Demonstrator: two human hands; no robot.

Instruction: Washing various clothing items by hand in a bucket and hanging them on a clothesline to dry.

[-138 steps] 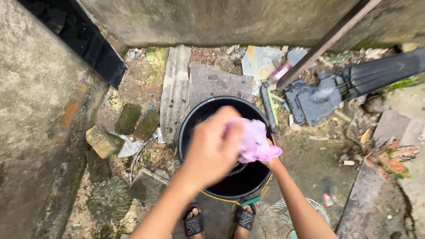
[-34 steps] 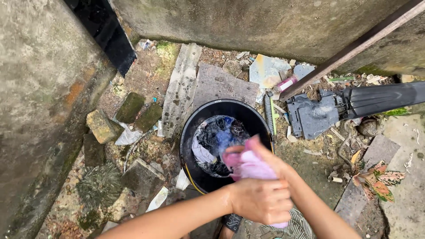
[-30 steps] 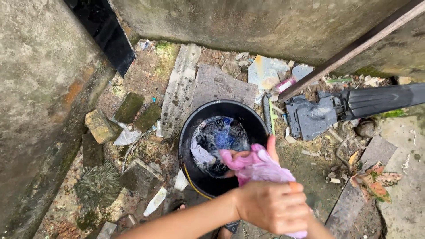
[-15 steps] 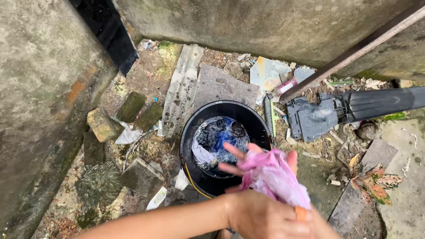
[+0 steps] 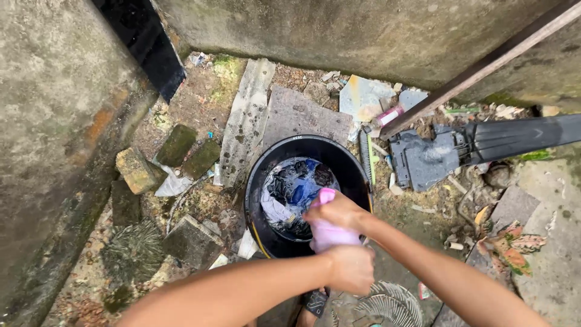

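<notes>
From the head camera, both hands close around a wet pink cloth (image 5: 330,233) twisted into a thick roll, held just above the near rim of a round black plastic bucket (image 5: 257,181). The right hand (image 5: 336,213) clamps the upper end of the roll, the left hand (image 5: 350,268) grips the lower end, and the two fists sit close together with only a short stretch of cloth showing between them.

The bucket stands hemmed in. A grey concrete wall (image 5: 339,30) runs along the far side, a stained wall (image 5: 48,109) closes the left, and flat grey slabs (image 5: 245,124) lean or lie against the bucket's far rim. Mossy bricks (image 5: 139,169) lie to its left. A brown slanted pole (image 5: 484,63) crosses the upper right, above a dark grey plastic part (image 5: 426,158) lying in the rubble. Bare ground opens mainly to the right of the bucket.

Inside the bucket lie soaked clothes (image 5: 293,191) in blue, dark and white, heaped in water.
</notes>
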